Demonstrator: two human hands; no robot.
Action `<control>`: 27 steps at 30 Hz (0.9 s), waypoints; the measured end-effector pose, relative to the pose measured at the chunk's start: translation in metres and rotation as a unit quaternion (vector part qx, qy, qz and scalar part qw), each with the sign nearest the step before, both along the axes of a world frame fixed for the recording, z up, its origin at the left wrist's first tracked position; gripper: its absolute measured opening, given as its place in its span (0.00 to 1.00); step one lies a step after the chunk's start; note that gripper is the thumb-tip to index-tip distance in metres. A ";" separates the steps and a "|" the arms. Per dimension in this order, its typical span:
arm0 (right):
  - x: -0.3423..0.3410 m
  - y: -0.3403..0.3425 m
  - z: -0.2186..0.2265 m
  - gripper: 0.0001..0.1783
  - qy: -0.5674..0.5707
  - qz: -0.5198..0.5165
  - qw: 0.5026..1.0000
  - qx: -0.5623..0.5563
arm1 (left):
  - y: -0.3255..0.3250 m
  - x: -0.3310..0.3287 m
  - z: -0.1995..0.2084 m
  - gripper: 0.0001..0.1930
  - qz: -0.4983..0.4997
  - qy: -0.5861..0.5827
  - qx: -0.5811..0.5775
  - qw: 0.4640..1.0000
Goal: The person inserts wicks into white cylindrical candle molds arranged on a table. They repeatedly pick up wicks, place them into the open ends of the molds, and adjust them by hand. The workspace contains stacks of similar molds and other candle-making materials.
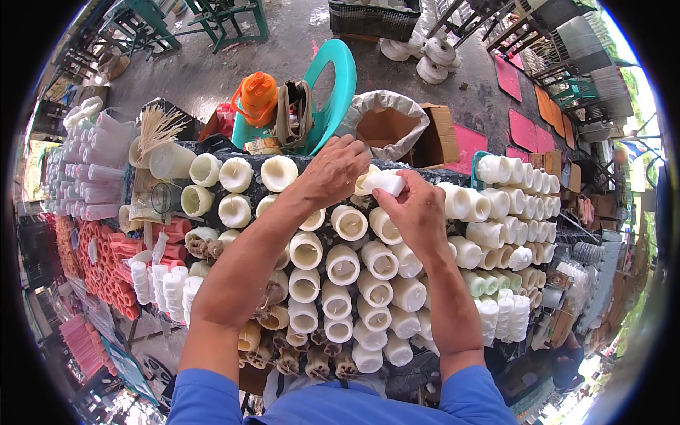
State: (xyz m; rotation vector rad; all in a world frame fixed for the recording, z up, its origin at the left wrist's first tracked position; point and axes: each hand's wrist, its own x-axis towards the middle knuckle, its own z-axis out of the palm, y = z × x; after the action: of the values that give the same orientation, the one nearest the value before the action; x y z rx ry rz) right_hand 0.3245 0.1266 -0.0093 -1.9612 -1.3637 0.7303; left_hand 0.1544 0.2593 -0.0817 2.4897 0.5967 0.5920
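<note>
Rows of cream, hollow wax candles [306,251] cover the table in front of me, many with a thin wick showing inside. My right hand [414,212] grips a smooth white block [384,183], perhaps wax, between thumb and fingers. Close beside it, my left hand [338,168] is closed with its fingers pinched together; what they hold, if anything, is hidden. Under the left fingers, next to the block, a cream candle [364,180] shows in part. Both forearms reach across the rows at the table's far side.
Left stand bundled sticks [157,127], frosted tubes [99,159] and red-pink wax pieces [106,262]. Beyond the table are a teal chair [340,78] carrying an orange jug [257,98], a lined sack [389,117] and a cardboard box [440,134]. More candles [520,205] stack at right.
</note>
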 end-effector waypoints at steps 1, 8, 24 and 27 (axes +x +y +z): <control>-0.002 0.003 -0.001 0.20 -0.019 0.011 1.000 0.000 | -0.001 0.000 0.000 0.01 0.000 0.000 -0.004 1.000; -0.008 0.027 -0.008 0.20 -0.148 0.093 0.984 -0.018 | 0.000 -0.002 0.004 0.03 0.005 0.010 -0.003 1.000; -0.007 0.015 -0.032 0.17 -0.174 0.129 0.969 0.119 | -0.002 0.000 0.006 0.03 0.006 0.033 -0.009 0.999; -0.005 0.019 -0.039 0.16 -0.175 0.129 0.966 0.142 | -0.002 0.001 0.010 0.03 0.009 0.035 -0.020 0.999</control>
State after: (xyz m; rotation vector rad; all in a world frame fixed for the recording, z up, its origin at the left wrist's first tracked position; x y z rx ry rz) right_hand 0.3191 0.1452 -0.0481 -1.7543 -1.8492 0.2803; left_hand 0.1553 0.2578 -0.0714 2.4792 0.6517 0.4953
